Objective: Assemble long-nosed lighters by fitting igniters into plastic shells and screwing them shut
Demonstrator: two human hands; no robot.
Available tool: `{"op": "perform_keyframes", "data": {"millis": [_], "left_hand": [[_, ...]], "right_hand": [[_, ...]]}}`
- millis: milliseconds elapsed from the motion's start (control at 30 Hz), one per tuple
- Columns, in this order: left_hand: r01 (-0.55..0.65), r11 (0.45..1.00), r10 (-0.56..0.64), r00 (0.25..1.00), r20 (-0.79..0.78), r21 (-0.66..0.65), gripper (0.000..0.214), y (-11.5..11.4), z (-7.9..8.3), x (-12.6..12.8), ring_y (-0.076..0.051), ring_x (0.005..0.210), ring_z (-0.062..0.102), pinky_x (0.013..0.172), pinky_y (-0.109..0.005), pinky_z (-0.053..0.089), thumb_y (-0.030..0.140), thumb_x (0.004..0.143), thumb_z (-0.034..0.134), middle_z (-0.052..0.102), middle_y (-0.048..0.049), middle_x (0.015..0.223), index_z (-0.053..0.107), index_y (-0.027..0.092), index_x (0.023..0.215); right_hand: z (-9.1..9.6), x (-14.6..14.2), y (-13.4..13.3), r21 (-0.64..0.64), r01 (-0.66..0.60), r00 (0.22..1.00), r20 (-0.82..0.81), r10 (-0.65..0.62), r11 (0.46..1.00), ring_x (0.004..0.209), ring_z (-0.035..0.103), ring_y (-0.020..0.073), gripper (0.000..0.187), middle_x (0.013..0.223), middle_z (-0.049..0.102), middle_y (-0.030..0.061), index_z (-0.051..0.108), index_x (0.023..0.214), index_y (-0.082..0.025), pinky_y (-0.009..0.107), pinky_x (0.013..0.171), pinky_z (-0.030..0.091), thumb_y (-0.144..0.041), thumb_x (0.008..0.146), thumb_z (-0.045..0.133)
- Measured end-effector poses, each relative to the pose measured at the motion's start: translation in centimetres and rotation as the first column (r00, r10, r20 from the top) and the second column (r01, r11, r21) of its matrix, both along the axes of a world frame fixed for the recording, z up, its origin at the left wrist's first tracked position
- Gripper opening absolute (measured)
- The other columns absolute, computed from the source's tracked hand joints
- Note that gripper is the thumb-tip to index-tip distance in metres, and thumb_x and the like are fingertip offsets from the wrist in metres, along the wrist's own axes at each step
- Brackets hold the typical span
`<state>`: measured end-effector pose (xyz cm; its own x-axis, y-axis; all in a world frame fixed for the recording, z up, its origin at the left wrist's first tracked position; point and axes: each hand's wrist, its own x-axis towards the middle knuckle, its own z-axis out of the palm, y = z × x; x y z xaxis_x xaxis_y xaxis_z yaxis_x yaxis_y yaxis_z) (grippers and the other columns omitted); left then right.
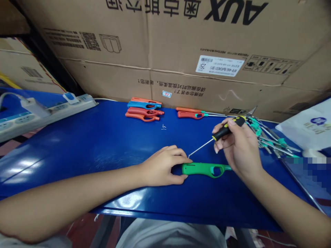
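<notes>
A green utility lighter [200, 168] lies flat on the blue table. Thumb and fingers of my left hand [165, 165] are closed on its left end. My right hand [240, 144] is wrapped around a black and yellow screwdriver [221, 132]. The screwdriver slants down to the left, its thin shaft ending by my left fingertips above the lighter's end. Something tiny and pale shows at that tip, too small to name. The lighter's metal tube runs rightward and is partly hidden behind my right hand.
Several orange, red and blue lighter casings [143, 112] lie behind. Two lighters with metal tubes [190, 115] lie by the cardboard box [176, 41]. Metal tubes with teal parts [269, 137] pile at right, near a white bag [307, 124]. A power strip [59, 108] is at left.
</notes>
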<state>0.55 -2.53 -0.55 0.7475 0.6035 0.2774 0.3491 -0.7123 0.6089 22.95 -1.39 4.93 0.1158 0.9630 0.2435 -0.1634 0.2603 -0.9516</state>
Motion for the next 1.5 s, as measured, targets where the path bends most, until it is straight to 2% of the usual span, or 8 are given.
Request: {"op": "perform_keyframes", "data": {"millis": [100, 200, 267, 367, 567, 1133, 1333, 1500], "left_hand": [[-0.023, 0.992, 0.037, 0.993, 0.115, -0.121, 0.045, -0.3, 0.2, 0.4, -0.022, 0.102, 0.065, 0.095, -0.037, 0.05, 0.031, 0.08, 0.082, 0.074, -0.0067, 0.112, 0.071, 0.019, 0.122], [-0.064, 0.96, 0.126, 0.968, 0.217, -0.272, 0.04, -0.3, 0.6, 0.3, -0.018, 0.093, 0.066, 0.086, -0.032, 0.053, 0.031, 0.081, 0.082, 0.075, -0.006, 0.106, 0.073, 0.018, 0.118], [-0.081, 0.93, 0.174, 0.956, 0.235, -0.359, 0.033, -0.1, 0.8, 0.1, -0.016, 0.086, 0.065, 0.078, -0.029, 0.052, 0.031, 0.082, 0.081, 0.076, -0.0053, 0.101, 0.075, 0.018, 0.112], [-0.056, 0.904, 0.173, 0.955, 0.242, -0.423, 0.023, 0.1, 1.1, -0.1, -0.015, 0.082, 0.065, 0.074, -0.027, 0.051, 0.03, 0.084, 0.08, 0.076, -0.005, 0.095, 0.077, 0.018, 0.103], [-0.021, 0.926, 0.14, 0.946, 0.293, -0.377, 0.01, 0.0, 1.1, -0.1, -0.016, 0.085, 0.068, 0.076, -0.028, 0.053, 0.025, 0.087, 0.077, 0.078, -0.006, 0.092, 0.078, 0.017, 0.093], [-0.059, 0.951, 0.155, 0.941, 0.301, -0.305, 0.007, 0.3, 1.1, 0.0, -0.017, 0.082, 0.07, 0.075, -0.028, 0.056, 0.024, 0.089, 0.075, 0.079, -0.0056, 0.088, 0.079, 0.018, 0.088], [-0.111, 0.962, 0.182, 0.942, 0.282, -0.248, 0.005, 0.2, 0.8, 0.0, -0.016, 0.079, 0.069, 0.073, -0.028, 0.055, 0.021, 0.088, 0.075, 0.079, -0.0047, 0.086, 0.08, 0.018, 0.088], [-0.091, 0.976, 0.144, 0.953, 0.268, -0.2, 0.005, 0.1, 0.4, -0.1, -0.016, 0.079, 0.069, 0.075, -0.029, 0.055, 0.019, 0.088, 0.076, 0.078, -0.0042, 0.084, 0.079, 0.018, 0.086]], "right_hand": [[-0.6, 0.3, -0.3, -0.033, -0.008, 1.0, -0.028, 0.007, 0.999, 0.04, 0.052, 0.0095, 0.025, 0.076, 0.067, -0.002, 0.057, 0.088, -0.023, 0.024, 0.035, 0.047, -0.043, 0.088, 0.07], [-1.2, 0.4, -0.4, -0.08, -0.046, 0.998, -0.039, 0.043, 0.996, 0.041, 0.052, 0.0096, 0.025, 0.077, 0.068, -0.0015, 0.057, 0.088, -0.024, 0.025, 0.036, 0.048, -0.045, 0.089, 0.069], [-1.5, 0.3, -0.4, -0.112, -0.07, 0.997, -0.049, 0.065, 0.991, 0.042, 0.053, 0.01, 0.027, 0.077, 0.069, -0.0013, 0.056, 0.087, -0.024, 0.026, 0.037, 0.049, -0.047, 0.088, 0.07], [-1.8, 0.2, -0.4, -0.118, -0.071, 0.996, -0.054, 0.065, 0.99, 0.042, 0.054, 0.0105, 0.03, 0.075, 0.069, -0.0015, 0.055, 0.086, -0.024, 0.026, 0.038, 0.05, -0.049, 0.086, 0.072], [-1.6, 0.2, -0.3, -0.112, -0.055, 0.998, -0.045, 0.05, 0.992, 0.042, 0.054, 0.0108, 0.03, 0.074, 0.069, -0.001, 0.055, 0.084, -0.025, 0.027, 0.038, 0.05, -0.05, 0.085, 0.072], [-1.8, 0.4, -0.4, -0.059, -0.048, 0.997, 0.064, 0.052, 0.997, 0.042, 0.055, 0.0119, 0.028, 0.077, 0.068, -0.0016, 0.052, 0.09, -0.027, 0.03, 0.04, 0.05, -0.052, 0.09, 0.066], [-1.7, 0.3, -0.8, 0.026, -0.054, 0.994, 0.099, 0.051, 0.998, 0.044, 0.058, 0.0132, 0.026, 0.078, 0.069, -0.0019, 0.054, 0.092, -0.028, 0.031, 0.042, 0.052, -0.049, 0.091, 0.069], [-1.5, 0.5, -1.7, 0.125, -0.154, 0.977, 0.169, 0.132, 0.98, 0.046, 0.061, 0.0148, 0.017, 0.081, 0.071, -0.0005, 0.058, 0.095, -0.029, 0.034, 0.043, 0.053, -0.042, 0.094, 0.068]]}}
